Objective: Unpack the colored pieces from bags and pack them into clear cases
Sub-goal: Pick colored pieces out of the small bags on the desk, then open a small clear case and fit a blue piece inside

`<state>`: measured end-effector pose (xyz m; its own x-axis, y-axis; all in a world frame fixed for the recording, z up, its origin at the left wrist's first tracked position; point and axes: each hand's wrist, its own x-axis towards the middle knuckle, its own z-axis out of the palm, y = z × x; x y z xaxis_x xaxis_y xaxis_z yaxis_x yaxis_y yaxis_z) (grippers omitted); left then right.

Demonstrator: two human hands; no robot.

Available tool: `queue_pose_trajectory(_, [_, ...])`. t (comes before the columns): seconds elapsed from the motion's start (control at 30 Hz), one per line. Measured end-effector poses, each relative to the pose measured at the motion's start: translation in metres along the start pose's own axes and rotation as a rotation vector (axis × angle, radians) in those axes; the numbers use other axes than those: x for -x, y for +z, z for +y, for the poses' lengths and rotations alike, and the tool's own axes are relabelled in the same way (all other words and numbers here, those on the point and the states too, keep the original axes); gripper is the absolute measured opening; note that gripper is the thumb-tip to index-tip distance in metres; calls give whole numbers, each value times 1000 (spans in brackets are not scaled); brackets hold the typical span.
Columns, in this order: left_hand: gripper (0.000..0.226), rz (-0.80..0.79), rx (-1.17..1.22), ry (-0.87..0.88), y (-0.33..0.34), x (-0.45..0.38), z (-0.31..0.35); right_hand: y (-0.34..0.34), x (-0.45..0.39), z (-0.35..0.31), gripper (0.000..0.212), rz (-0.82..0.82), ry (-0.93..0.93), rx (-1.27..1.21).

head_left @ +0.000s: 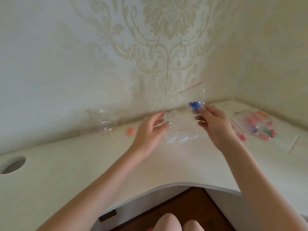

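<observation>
Desk (66, 172), white, bearing all. Clear cases (180, 130), a heap between my hands: light, slick, stiff; take by the edges. Bag of coloured pieces (255, 125), right, limp. Right hand (215, 120) pinches a bag holding one blue piece (194, 105), raised. Left hand (150, 129) relaxed, loosely spread, touching the heap.

hands 2: left hand (150, 129), right hand (215, 120) | blue piece (194, 105) 1, in the right hand | orange piece lying alone (130, 131) 1 | empty bag (104, 120) 1 | bag of colored pieces (255, 125) 1 | loose pink pieces (241, 136) perhaps 2, blurred | pile of clear cases (181, 130) 1, cases too blurred to count
</observation>
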<state>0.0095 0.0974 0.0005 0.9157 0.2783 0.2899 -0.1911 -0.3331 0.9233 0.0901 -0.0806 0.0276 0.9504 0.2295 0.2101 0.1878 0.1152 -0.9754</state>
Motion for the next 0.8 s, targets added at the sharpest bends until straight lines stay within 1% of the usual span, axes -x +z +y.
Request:
queue_pose_trajectory(0.03, [45,-62,154,-112,10,-2,9,8,4,2,16,-84,55,-72])
queue_pose_trajectory(0.07, [37,-101,292,-194,18,-4,16,13,7,6,17,-137,80,-94])
queue_pose_trajectory(0.1, [24,-98,384,-236,23,-7,21,17,11,8,19,-173,89,-101])
queue_pose_trajectory(0.13, [10,-46,436,-260,26,-10,23,18,14,10,21,-194,91,-104])
queue_pose_trajectory(0.17, [3,23,464,-277,27,-12,23,18,17,12,23,-216,94,-109])
queue_pose_trajectory(0.23, [5,112,488,-278,25,-14,17,16,19,13,30,-242,107,-51])
queue_pose_trajectory(0.27, [8,121,471,-254,23,-15,13,16,18,14,33,-236,108,13])
queue_pose_trajectory(0.33, [15,89,355,-180,18,-16,5,18,13,10,35,-181,70,154])
queue_pose_trajectory(0.4, [19,32,280,-132,15,-18,2,23,4,2,30,-125,-21,272])
queue_pose_trajectory(0.47, [19,10,178,-91,13,-20,2,25,-5,-4,21,-121,-144,387])
queue_pose_trajectory(0.53, [21,16,51,-58,11,-22,1,26,-12,-5,13,-135,-245,435])
queue_pose_trajectory(0.57, [24,25,31,-64,10,-23,0,27,-15,-4,12,-138,-266,424])
queue_pose_trajectory(0.63, [28,35,97,-84,5,-25,-1,27,-21,0,15,-124,-243,378])
queue_pose_trajectory(0.7, [31,70,209,-89,-1,-28,-2,24,-26,7,20,-108,-174,328])
queue_pose_trajectory(0.8, [35,164,324,-95,-14,-35,-4,21,-28,21,17,-72,-83,226])
